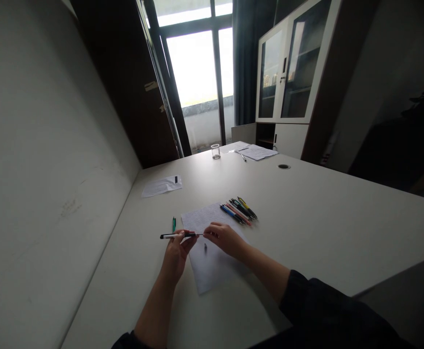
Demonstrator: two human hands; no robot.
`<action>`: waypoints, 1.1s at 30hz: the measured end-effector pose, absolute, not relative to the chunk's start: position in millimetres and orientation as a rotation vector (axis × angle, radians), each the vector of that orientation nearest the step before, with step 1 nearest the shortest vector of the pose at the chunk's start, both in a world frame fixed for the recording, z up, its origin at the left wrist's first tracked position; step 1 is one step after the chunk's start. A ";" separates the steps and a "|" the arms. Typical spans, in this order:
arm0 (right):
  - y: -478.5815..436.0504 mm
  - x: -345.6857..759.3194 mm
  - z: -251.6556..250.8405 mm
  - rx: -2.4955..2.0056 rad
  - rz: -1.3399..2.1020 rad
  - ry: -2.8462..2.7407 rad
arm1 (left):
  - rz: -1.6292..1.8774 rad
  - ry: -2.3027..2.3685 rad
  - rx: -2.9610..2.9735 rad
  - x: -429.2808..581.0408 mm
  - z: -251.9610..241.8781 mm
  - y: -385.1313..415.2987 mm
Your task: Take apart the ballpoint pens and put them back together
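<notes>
My left hand [177,252] is closed around a black-and-white pen [168,236], held level above the paper. A thin rod, which looks like the ink refill [200,234], sticks out of the pen's right end. The fingertips of my right hand [224,237] pinch the far end of that refill. On the sheet of paper [208,276] below lies a small dark piece [205,246] shaped like a pen tip. A green pen [174,224] rests just beyond my left hand. Several pens [238,211] lie side by side across the paper's far right corner.
On the white table [306,213] a creased sheet [161,186] with a dark strip lies at the far left. A glass [216,151] stands at the far edge, with papers [257,152] and a pen [243,157] beside it. A wall [52,194] borders the left side.
</notes>
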State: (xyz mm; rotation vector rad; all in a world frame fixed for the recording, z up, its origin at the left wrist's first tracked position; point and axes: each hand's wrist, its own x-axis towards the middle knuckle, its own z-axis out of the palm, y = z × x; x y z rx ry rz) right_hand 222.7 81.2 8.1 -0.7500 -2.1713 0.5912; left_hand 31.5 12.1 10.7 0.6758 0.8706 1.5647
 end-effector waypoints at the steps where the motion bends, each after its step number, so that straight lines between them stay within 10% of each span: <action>1: 80.9 222.8 8.5 -0.749 0.601 -2.163 | 1.571 0.871 0.671 31.5 11.0 12.1; 23: 85.7 222.6 11.6 -0.819 1.245 -1.665 | 1.622 0.836 0.703 30.7 16.8 9.8; 33: 89.8 236.4 10.4 -0.793 0.750 -2.099 | 1.699 0.887 0.669 28.2 17.1 13.0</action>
